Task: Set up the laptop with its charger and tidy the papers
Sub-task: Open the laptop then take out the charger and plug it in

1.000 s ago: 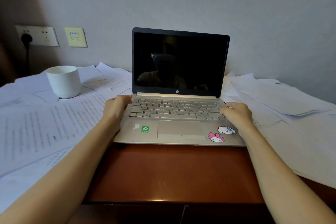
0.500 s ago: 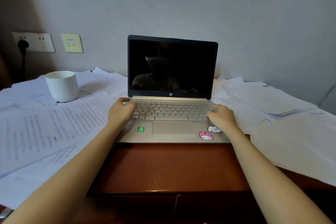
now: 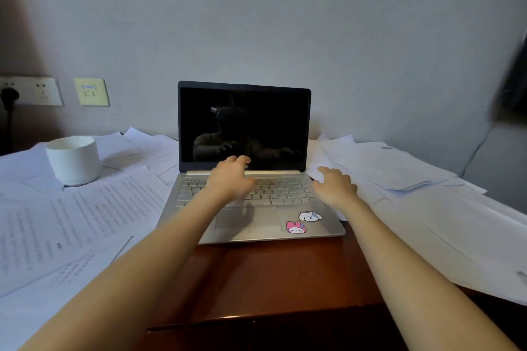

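Note:
An open gold laptop (image 3: 258, 216) with a dark screen and two cartoon stickers on its palm rest stands on the brown desk (image 3: 273, 279). My left hand (image 3: 232, 177) hovers over the middle of the keyboard, fingers spread, fingertips near the screen's lower edge. My right hand (image 3: 335, 186) is open over the laptop's right edge, holding nothing. Loose printed papers (image 3: 79, 208) cover the desk on the left, and more white sheets (image 3: 413, 179) lie spread on the right. No charger brick is visible.
A white cup (image 3: 73, 159) stands on the papers at the back left. On the wall behind it are a socket plate (image 3: 34, 91) with a black plug in it and a yellowish plate (image 3: 91, 92). A dark blurred object (image 3: 513, 80) and a thin cable are at the far right.
Both hands have left the laptop's sides. My left hand moved right over the keyboard toward the screen; my right hand lifted over the right edge. The laptop sits further back.

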